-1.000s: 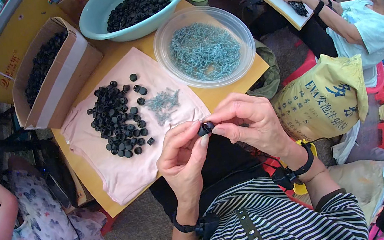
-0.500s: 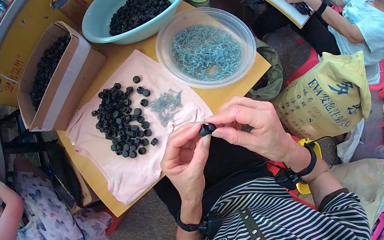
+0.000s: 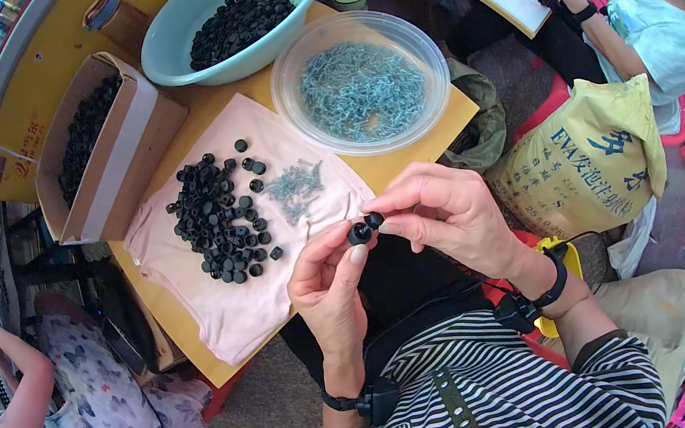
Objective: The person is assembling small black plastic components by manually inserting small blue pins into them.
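Note:
Between its thumb and fingertips, my left hand [image 3: 324, 283] pinches a small round black plastic cap [image 3: 358, 234]. My right hand [image 3: 447, 212] pinches a second small black piece [image 3: 373, 219] right beside it. The two pieces meet or nearly meet; whether they are joined I cannot tell. Both hands are raised above the near right edge of a pale pink cloth [image 3: 230, 319]. On that cloth lies a heap of loose black caps [image 3: 219, 219], and to its right a small pile of thin silvery screws [image 3: 294, 187].
Behind the cloth stand a cardboard box [image 3: 116, 150] of black parts, a pale blue basin [image 3: 161, 64] of caps and a clear round tub [image 3: 289, 124] of screws. A yellow sack [image 3: 584, 169] is at right. Other people sit at left and far right.
The black pieces, shown as one dark lump before, now appear as two distinct parts, one in each hand. At far right, a co-worker's hands have lifted off the white surface.

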The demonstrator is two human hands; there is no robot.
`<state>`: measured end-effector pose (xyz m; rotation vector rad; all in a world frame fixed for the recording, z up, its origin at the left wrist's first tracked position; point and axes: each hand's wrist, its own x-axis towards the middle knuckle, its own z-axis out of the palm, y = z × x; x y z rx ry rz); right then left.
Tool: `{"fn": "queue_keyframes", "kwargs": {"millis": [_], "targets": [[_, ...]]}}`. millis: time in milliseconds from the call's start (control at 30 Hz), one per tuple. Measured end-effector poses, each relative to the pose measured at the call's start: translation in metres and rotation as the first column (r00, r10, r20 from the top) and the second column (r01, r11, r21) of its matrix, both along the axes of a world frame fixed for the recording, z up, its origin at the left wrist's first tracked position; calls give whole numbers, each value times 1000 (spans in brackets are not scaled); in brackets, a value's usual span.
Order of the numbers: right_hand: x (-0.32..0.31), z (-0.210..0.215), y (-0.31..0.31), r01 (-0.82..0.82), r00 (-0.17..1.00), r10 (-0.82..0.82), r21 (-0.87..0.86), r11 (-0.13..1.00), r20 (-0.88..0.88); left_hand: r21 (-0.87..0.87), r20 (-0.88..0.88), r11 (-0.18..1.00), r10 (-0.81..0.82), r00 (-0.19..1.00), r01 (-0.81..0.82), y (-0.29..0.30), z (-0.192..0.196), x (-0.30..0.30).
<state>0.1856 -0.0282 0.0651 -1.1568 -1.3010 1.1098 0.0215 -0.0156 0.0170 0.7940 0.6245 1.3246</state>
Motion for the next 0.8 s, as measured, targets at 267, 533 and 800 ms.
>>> {"fn": "queue_keyframes", "kwargs": {"millis": [267, 533, 800], "targets": [[-3, -4, 1, 32, 951, -114, 274, 961, 286, 54, -72, 998, 29, 997, -25, -1, -3, 2], [-3, -9, 2, -4, 908, -151, 370, 929, 390, 71, -101, 997, 47, 994, -40, 1, -2, 0], [-4, -12, 5, -48, 880, -160, 418, 907, 448, 74, -114, 996, 58, 992, -50, 2, -7, 0]]}}
